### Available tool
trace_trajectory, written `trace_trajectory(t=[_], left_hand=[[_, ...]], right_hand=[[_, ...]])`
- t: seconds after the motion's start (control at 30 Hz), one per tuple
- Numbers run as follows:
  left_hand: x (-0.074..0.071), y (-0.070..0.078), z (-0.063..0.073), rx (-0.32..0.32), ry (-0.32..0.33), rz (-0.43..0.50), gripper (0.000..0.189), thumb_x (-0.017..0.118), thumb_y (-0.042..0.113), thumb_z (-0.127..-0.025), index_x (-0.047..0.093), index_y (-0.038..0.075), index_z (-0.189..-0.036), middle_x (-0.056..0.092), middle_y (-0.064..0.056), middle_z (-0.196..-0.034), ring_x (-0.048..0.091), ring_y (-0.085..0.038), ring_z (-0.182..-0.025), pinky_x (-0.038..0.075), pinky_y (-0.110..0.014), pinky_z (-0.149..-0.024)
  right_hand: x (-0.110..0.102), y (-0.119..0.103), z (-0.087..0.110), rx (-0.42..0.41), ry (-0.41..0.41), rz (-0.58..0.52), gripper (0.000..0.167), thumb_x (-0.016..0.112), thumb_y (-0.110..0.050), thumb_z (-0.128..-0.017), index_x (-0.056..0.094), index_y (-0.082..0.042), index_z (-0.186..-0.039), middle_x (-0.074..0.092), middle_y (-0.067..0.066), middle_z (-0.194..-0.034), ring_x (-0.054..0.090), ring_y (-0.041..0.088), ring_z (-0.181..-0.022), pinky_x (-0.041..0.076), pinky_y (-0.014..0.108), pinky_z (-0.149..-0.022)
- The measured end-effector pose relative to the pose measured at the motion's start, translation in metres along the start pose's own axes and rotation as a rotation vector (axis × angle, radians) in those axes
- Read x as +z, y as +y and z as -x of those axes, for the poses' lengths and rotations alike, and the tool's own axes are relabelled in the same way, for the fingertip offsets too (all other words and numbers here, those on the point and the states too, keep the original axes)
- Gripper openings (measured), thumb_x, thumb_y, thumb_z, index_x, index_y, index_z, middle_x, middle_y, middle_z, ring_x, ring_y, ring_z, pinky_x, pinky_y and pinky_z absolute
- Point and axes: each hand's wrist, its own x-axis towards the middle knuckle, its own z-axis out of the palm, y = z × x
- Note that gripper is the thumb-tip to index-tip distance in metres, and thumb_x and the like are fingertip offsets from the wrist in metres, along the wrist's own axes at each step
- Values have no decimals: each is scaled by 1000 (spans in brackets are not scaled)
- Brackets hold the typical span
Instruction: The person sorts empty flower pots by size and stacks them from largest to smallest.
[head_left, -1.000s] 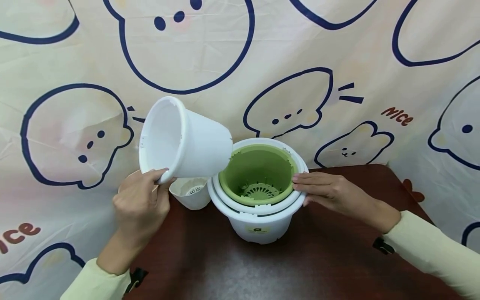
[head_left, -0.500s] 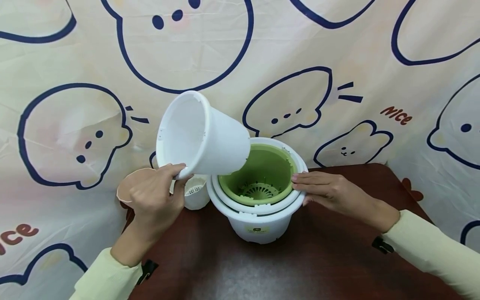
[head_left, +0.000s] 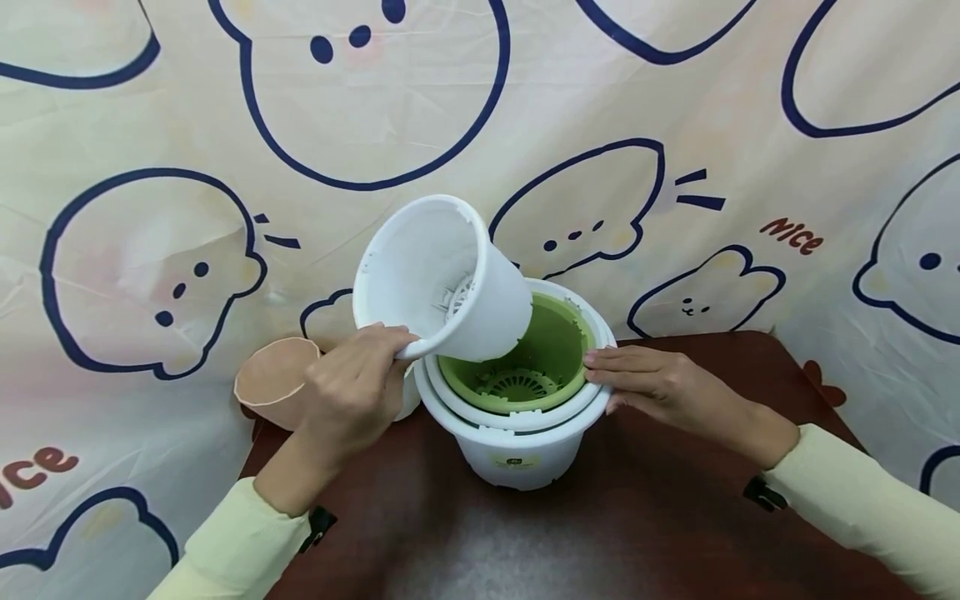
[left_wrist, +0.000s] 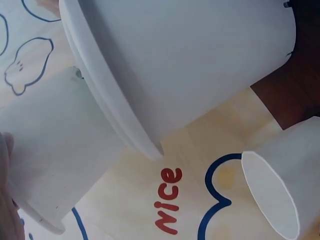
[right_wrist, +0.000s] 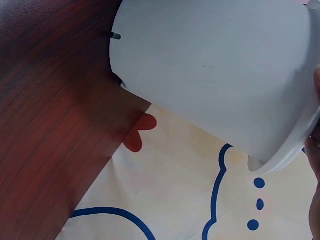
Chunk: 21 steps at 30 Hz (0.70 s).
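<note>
In the head view my left hand [head_left: 358, 387] grips the rim of a white plastic flowerpot [head_left: 491, 308], tilted on its side with its mouth to the left and slots in its floor. Its base overlaps the green flowerpot [head_left: 573, 333], which sits inside the larger white flowerpots [head_left: 517, 462] on the table. My right hand [head_left: 652, 379] holds the rims of this nested stack at the right, fingers over the edge and thumb below. In the right wrist view the outer white pot [right_wrist: 210, 75] fills the top, with part of the hand [right_wrist: 314, 155] at the right edge.
A peach-coloured pot [head_left: 277, 379] stands at the table's left edge, and a small white pot [head_left: 408, 396] is mostly hidden behind my left hand. The dark brown table [head_left: 510, 542] meets a cartoon-printed cloth [head_left: 420, 108] at the back and sides.
My left hand has carried the tilted white flowerpot rightward until its base overlaps the green pot's opening. Its mouth has turned more toward the camera. The right hand stays on the stack.
</note>
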Motion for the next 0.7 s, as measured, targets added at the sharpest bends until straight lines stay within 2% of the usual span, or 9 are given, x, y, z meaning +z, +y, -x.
trace_trajectory(t=[0.27,0.5,0.7], left_hand=[[12,5,-8,68,11,21,15,61,7,-101,70,-4,-96,75,-13,-89,75,-26,-83,65,-43,-80],[21,11,-8,90,2,64,16,59,6,-101,70,-2,-93,74,-11,-83,75,-25,-81,65,-43,-80],[27,14,-6,77,-57,102,17,55,1,-101,69,-1,-91,73,-11,-82,73,-22,-75,65,-43,-80]], right_hand=[[1,0,1,10,-5,4,42,69,-30,-95,70,-13,-133,70,4,-135,62,18,-131,40,15,-113],[1,0,1,24,-14,0,45,75,-24,-90,69,-13,-134,69,3,-136,62,18,-133,40,15,-114],[1,0,2,28,-11,-1,45,76,-24,-90,70,-14,-133,70,3,-135,62,18,-132,40,15,-114]])
